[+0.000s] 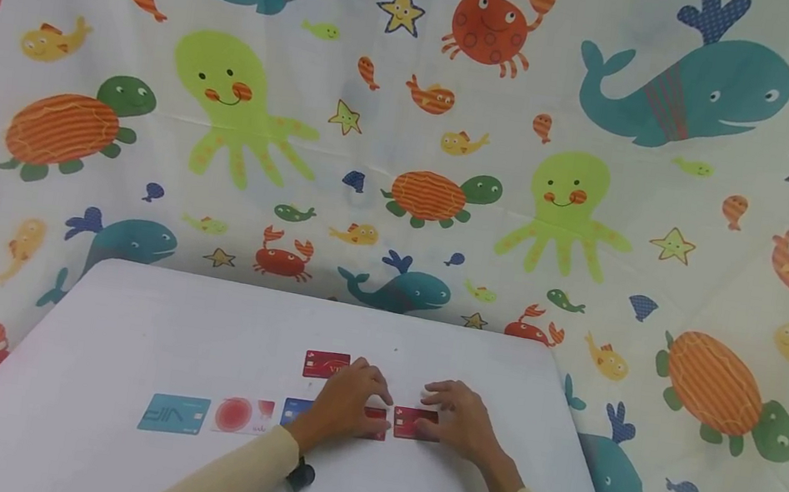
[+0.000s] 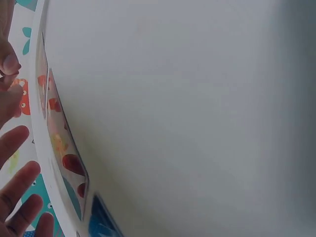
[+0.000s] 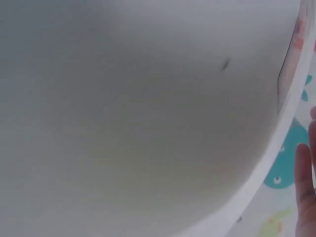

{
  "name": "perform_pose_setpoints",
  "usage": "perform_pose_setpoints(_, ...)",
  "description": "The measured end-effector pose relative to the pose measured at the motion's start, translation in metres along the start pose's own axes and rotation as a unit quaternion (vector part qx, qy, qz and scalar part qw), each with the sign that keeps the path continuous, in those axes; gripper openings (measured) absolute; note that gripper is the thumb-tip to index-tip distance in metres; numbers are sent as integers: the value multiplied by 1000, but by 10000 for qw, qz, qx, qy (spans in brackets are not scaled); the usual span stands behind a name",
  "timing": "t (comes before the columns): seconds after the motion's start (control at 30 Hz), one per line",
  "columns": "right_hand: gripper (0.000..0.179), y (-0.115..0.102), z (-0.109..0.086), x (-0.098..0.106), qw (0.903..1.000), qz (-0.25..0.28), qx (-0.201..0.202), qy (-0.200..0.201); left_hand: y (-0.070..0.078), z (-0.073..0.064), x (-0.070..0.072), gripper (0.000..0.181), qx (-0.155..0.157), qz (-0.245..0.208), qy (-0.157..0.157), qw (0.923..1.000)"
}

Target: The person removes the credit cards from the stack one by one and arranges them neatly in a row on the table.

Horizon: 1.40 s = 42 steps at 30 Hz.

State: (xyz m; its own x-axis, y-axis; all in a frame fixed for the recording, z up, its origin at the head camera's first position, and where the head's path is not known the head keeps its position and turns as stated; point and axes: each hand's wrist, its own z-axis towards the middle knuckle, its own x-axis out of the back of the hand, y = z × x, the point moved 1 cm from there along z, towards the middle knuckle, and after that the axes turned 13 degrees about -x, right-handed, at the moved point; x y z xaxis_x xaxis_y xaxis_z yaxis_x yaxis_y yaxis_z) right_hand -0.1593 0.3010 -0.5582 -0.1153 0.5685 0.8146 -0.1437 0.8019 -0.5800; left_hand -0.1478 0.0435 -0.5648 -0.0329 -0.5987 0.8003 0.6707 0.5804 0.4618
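A red card (image 1: 376, 433) lies flat on the white table, partly hidden by my left hand (image 1: 346, 399), whose thumb reaches over it. In the left wrist view that hand's fingers (image 2: 19, 192) are spread apart. Just to the right lies another red card (image 1: 407, 423). My right hand (image 1: 464, 424) hovers over this card's right part, thumb at its surface and fingers loosely bent. Whether either thumb presses down, I cannot tell. A blue card (image 1: 296, 409) is partly covered by the left hand. Behind it lies a third red card (image 1: 326, 365).
Further left in the same row lie a white card with a pink circle (image 1: 234, 415) and a teal card (image 1: 174, 414). The white table (image 1: 202, 320) ends at a rounded back edge. A sea-animal cloth (image 1: 418, 132) hangs behind.
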Motion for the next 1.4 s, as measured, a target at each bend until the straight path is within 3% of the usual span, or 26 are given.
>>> perform_pose_setpoints(0.57, 37, -32, 19, -20, 9998, 70, 108, 137, -29, -17, 25, 32, 233, 332, 81, 9991)
perform_pose_setpoints(0.8, 37, -41, 29, -27, 9992, -68, 308, 256, -41, -19, 37, 40, 164, 551, 62, 9983)
perform_pose_setpoints(1.03, 37, -52, 35, -35, 9990, 118, 379, 189, -52, -26, 48, 38, 159, 599, 182, 9979)
perform_pose_setpoints(1.4, 38, -67, 46, -47, 9997, -164, 203, 0, -67, -35, 62, 37, 523, 988, 125, 9937)
